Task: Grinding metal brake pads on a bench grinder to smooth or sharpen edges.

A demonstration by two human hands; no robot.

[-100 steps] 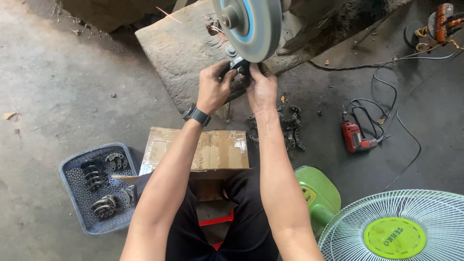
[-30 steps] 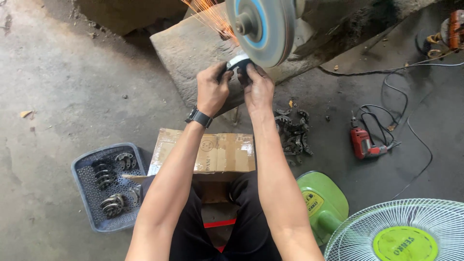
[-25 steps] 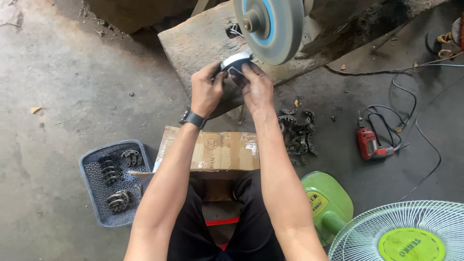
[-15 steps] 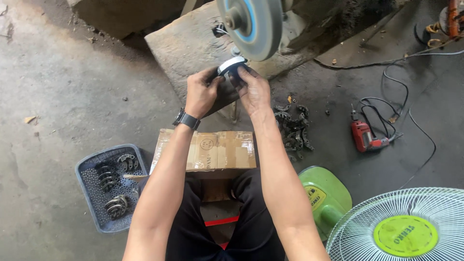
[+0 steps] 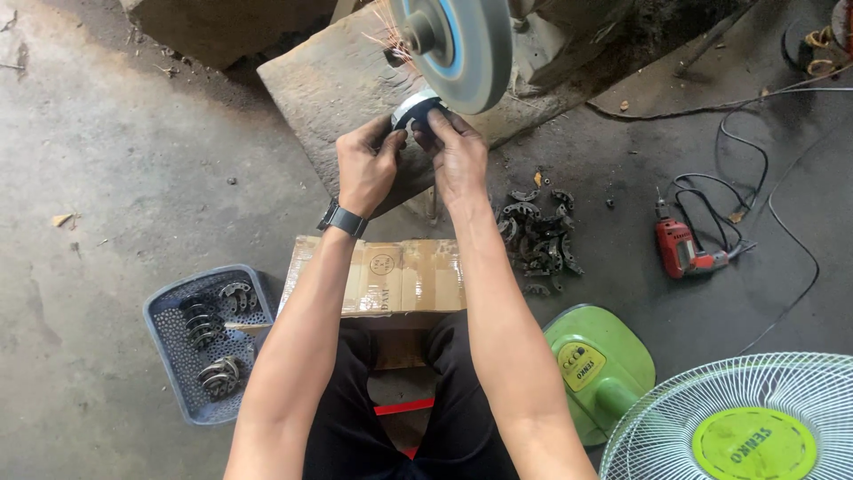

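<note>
Cardboard box (image 5: 384, 277) on my lap, then my left hand (image 5: 366, 169) & right hand (image 5: 455, 153), both pinched tight on a small metal ring part (image 5: 416, 110), held against the grinding wheel (image 5: 462, 44). Prob stiff, light, hot, so grip by the rim w/ fingertips

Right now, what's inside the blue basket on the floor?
The blue basket holds a few dark, curved metal parts in small stacks. The left arm covers its right edge, so anything lying there is hidden.
</note>
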